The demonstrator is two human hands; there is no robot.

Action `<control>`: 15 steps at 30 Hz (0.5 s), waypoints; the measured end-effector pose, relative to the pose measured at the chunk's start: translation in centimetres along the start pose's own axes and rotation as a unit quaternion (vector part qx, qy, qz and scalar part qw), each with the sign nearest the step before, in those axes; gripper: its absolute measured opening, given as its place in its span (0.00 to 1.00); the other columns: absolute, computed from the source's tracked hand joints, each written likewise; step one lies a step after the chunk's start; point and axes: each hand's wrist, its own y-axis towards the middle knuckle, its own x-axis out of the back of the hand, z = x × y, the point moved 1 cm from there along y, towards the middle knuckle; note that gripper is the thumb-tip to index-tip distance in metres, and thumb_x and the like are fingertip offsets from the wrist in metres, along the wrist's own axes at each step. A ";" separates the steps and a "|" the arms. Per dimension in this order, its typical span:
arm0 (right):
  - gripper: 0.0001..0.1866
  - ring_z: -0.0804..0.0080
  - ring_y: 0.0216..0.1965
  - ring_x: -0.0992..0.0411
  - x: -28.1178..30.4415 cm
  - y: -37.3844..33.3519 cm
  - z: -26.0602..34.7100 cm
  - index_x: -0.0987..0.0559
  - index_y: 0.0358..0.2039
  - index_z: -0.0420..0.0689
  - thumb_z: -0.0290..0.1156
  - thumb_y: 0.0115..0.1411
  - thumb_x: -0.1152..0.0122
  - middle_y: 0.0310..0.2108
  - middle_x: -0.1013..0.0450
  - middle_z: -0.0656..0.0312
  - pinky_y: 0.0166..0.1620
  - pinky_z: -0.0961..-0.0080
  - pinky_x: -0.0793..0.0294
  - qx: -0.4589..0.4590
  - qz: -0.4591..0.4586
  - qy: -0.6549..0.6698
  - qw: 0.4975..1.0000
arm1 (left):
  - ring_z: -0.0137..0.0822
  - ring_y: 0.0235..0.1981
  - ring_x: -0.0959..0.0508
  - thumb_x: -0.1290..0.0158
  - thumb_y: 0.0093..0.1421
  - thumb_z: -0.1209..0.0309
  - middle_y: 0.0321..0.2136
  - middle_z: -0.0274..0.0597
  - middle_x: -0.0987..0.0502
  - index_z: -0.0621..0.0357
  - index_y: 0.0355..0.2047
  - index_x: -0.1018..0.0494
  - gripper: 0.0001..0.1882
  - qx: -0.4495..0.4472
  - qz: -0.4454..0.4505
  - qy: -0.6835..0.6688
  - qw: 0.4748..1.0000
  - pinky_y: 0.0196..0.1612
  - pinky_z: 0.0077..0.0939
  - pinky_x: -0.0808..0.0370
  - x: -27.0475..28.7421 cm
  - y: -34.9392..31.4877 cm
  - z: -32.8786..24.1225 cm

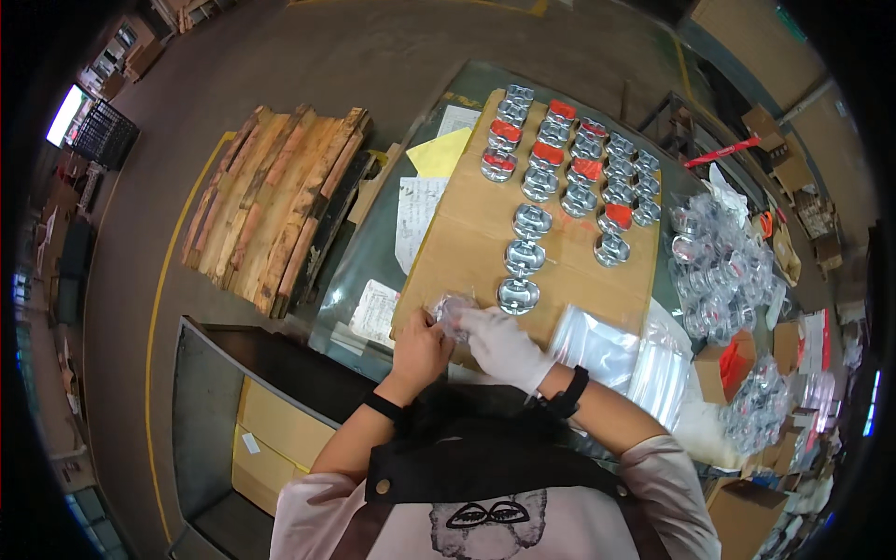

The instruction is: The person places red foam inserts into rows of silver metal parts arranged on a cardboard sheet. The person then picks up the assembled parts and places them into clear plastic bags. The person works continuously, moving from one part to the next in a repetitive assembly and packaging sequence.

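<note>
A crinkled clear plastic bag (455, 310) is held between my two hands at the near edge of the cardboard sheet (448, 252). A rounded shape shows inside it, but I cannot make out what it is. My bare left hand (422, 351) pinches the bag's near left side. My right hand (509, 349), in a white glove, closes on its right side. Just beyond stand several silvery pistons (518, 295) in rows on the cardboard, some with red pieces (549, 154) on top. Flat clear bags (595, 350) lie stacked to the right of my right hand.
Bagged metal parts (719, 271) are heaped along the right side, near a cardboard box (723, 366). Papers (417, 217) and a yellow sheet (439, 154) lie on the table's left. A wooden pallet stack (275, 201) and an open grey metal bin (201, 411) stand on the left.
</note>
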 end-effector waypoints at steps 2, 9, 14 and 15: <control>0.20 0.59 0.36 0.26 1.6 0.6 1.6 0.25 0.51 0.44 0.26 0.56 0.45 0.53 0.30 0.55 0.39 0.62 0.26 0.083 0.117 -0.324 0.935 | 0.50 0.34 0.24 0.41 0.53 0.66 0.34 0.52 0.29 0.56 0.33 0.22 0.10 0.032 -0.014 -0.094 0.995 0.33 0.43 0.26 0.3 0.2 0.1; 0.04 0.61 0.28 0.22 0.5 5.4 -1.7 0.23 0.30 0.50 0.33 0.54 0.44 0.26 0.26 0.60 0.29 0.63 0.23 0.181 0.086 -0.230 0.952 | 0.53 0.34 0.22 0.39 0.52 0.65 0.41 0.57 0.30 0.57 0.39 0.26 0.16 0.018 0.003 0.067 0.998 0.33 0.43 0.23 -0.2 -1.3 -2.6; 0.09 0.57 0.27 0.22 -1.5 6.1 -1.1 0.20 0.24 0.43 0.32 0.54 0.46 0.25 0.23 0.53 0.28 0.60 0.24 0.085 0.087 -0.208 0.970 | 0.36 0.35 0.26 0.47 0.57 0.74 0.37 0.46 0.29 0.63 0.45 0.29 0.16 0.056 -0.047 -0.240 0.968 0.37 0.29 0.27 -0.2 -0.7 4.3; 0.11 0.55 0.27 0.22 -1.2 3.9 -0.8 0.19 0.25 0.41 0.34 0.55 0.47 0.25 0.23 0.50 0.30 0.61 0.24 0.014 0.068 -0.119 0.990 | 0.33 0.36 0.27 0.49 0.60 0.74 0.39 0.43 0.29 0.63 0.50 0.31 0.17 0.079 -0.077 -0.312 0.944 0.36 0.26 0.28 0.5 -0.7 3.1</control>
